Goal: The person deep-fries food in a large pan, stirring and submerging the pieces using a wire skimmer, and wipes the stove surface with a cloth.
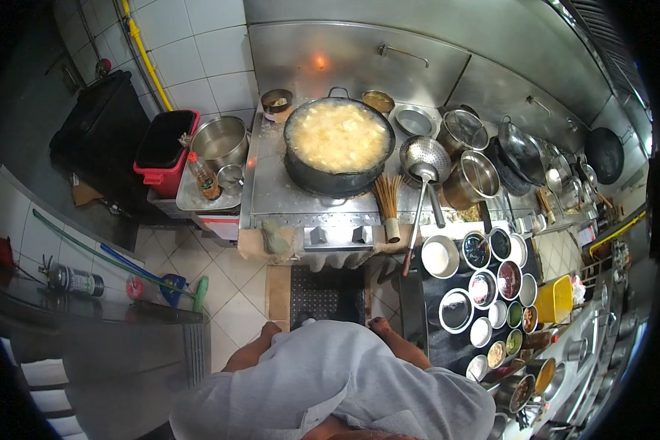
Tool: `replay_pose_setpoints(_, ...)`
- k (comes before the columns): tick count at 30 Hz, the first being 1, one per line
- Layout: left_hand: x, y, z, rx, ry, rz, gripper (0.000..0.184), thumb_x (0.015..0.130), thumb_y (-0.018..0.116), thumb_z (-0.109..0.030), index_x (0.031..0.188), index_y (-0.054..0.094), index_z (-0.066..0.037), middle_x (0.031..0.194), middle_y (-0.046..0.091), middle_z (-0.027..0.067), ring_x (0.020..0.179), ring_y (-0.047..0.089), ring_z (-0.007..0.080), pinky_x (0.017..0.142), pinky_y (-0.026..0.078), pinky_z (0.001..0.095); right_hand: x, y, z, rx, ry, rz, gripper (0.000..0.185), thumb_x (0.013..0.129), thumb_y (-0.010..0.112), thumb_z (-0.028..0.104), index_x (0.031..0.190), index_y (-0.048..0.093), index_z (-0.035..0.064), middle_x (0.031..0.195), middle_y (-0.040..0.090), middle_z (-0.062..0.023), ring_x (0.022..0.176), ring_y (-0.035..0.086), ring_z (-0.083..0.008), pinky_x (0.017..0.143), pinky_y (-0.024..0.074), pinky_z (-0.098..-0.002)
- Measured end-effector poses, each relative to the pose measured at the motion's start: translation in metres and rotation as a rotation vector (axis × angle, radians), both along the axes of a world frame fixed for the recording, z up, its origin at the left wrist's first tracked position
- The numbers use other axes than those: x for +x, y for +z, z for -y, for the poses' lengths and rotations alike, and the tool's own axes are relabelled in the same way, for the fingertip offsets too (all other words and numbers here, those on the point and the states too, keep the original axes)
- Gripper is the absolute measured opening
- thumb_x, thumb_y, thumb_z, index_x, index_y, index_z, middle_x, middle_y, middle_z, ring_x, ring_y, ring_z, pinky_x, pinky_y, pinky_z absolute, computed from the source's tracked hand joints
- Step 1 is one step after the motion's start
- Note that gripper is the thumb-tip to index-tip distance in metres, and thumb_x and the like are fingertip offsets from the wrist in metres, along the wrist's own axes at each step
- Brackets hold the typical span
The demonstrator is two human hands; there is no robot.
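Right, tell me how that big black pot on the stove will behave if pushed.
The pot is probably heavy, being wide and loaded with frothy liquid. A hard shove would likely set that liquid sloshing. Its metal body should stay stiff.

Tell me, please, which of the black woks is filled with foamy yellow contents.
The large wok on the left of the steel stove: the woks farther right show no such contents.
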State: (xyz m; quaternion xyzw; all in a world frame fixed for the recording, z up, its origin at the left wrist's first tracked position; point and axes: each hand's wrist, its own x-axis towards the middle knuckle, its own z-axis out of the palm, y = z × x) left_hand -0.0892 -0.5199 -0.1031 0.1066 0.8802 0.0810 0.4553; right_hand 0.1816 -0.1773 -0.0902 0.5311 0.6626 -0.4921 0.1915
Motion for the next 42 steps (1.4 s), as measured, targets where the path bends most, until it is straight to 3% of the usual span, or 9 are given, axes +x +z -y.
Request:
replay_pose_setpoints(2,-0.001,-0.007,0.003,0.002,-0.015,0.01,0.027,0.075,0.063,-0.02,0.089,0.071,0.0,0.1,0.068,0.0206,0.095,0.067,0.0306,0.081,0.053,0.0383,-0.002,0.006,-0.001,-0.062,-0.003,0.052,0.03,0.087,0.061,0.023,0.109,0.067,0.0033,0.102,0.07,-0.0129,0.091,0.068,-0.0208,0.082,0.0529,-0.0341)
replay_pose_setpoints(19,0.002,-0.012,0.009,0.077,-0.062,-0.004,0.028,0.073,0.065,-0.02,0.088,0.07,0.004,0.099,0.068,0.0225,0.094,0.068,0.0307,0.081,0.053,0.0394,-0.005,0.0,-0.01,-0.016,-0.059,-0.059,0.027,0.089,0.061,0.025,0.099,0.065,-0.0001,0.082,0.069,-0.0121,0.071,0.067,-0.0215,0.067,0.0548,-0.0345)
replay_pose_setpoints(28,-0.01,-0.04,0.015,0.07,-0.621,-0.144,0.022,0.07,0.061,-0.02,0.075,0.07,0.0,0.083,0.069,0.0198,0.083,0.067,0.0336,0.074,0.053,0.0416,-0.08,0.234,-0.078,-0.182,-0.405,-0.798,0.041,0.096,0.05,0.036,0.088,0.062,-0.002,0.064,0.061,-0.0075,0.06,0.063,-0.02,0.06,0.0524,-0.0315)
replay_pose_setpoints(31,-0.015,-0.037,0.003,0.095,-0.452,-0.169,0.022,0.073,0.059,-0.02,0.073,0.069,-0.001,0.086,0.068,0.0204,0.085,0.067,0.0346,0.077,0.053,0.0411,-0.088,0.245,-0.169,-0.14,-0.552,-1.043,0.042,0.099,0.044,0.037,0.097,0.059,-0.002,0.062,0.06,-0.0074,0.06,0.062,-0.0201,0.066,0.052,-0.0315)
replay_pose_setpoints(33,-0.013,-0.015,-0.012,0.093,-0.34,-0.177,0.022,0.074,0.059,-0.021,0.075,0.069,-0.001,0.087,0.068,0.0206,0.086,0.067,0.0347,0.077,0.053,0.0411,-0.085,0.25,-0.238,-0.298,-0.643,-1.417,0.041,0.098,0.045,0.04,0.104,0.057,0.0008,0.083,0.064,-0.0118,0.08,0.064,-0.0218,0.08,0.051,-0.0371)
replay_pose_setpoints(37,-0.005,-0.016,-0.028,0.006,-0.386,-0.269,0.02,0.071,0.059,-0.018,0.078,0.073,-0.007,0.089,0.07,0.0133,0.084,0.068,0.0301,0.076,0.054,0.0435,-0.094,0.304,-0.345,-0.421,-1.169,-1.479,0.05,0.096,0.047,0.046,0.127,0.045,0.0061,0.133,0.043,-0.0231,0.122,0.045,-0.0358,0.101,0.0405,-0.0531)
replay_pose_setpoints(40,0.002,-0.025,-0.031,0.029,-0.193,-0.264,0.02,0.07,0.06,-0.019,0.078,0.073,-0.006,0.089,0.07,0.0144,0.084,0.068,0.0298,0.073,0.054,0.0433,-0.099,0.332,-0.395,-0.621,-1.246,-1.515,0.065,0.096,0.047,0.044,0.142,0.026,0.0023,0.14,0.038,-0.0284,0.128,0.042,-0.0407,0.105,0.0382,-0.0533)
replay_pose_setpoints(41,0.003,-0.015,-0.038,0.025,-0.18,-0.265,0.02,0.07,0.06,-0.019,0.078,0.073,-0.006,0.089,0.07,0.0144,0.084,0.068,0.0298,0.073,0.054,0.0433,-0.094,0.316,-0.424,-0.739,-1.031,-1.571,0.066,0.097,0.047,0.04,0.141,0.023,-0.0026,0.139,0.038,-0.0291,0.125,0.046,-0.0404,0.103,0.0407,-0.0523)
replay_pose_setpoints(42,0.001,0.006,-0.046,-0.021,-0.395,-0.241,0.024,0.075,0.057,-0.02,0.081,0.072,-0.002,0.09,0.069,0.0173,0.087,0.067,0.0319,0.077,0.053,0.0425,-0.095,0.316,-0.437,-0.724,-0.953,-1.554,0.064,0.097,0.047,0.038,0.139,0.026,-0.0053,0.138,0.04,-0.0289,0.124,0.048,-0.0378,0.101,0.0438,-0.0492)
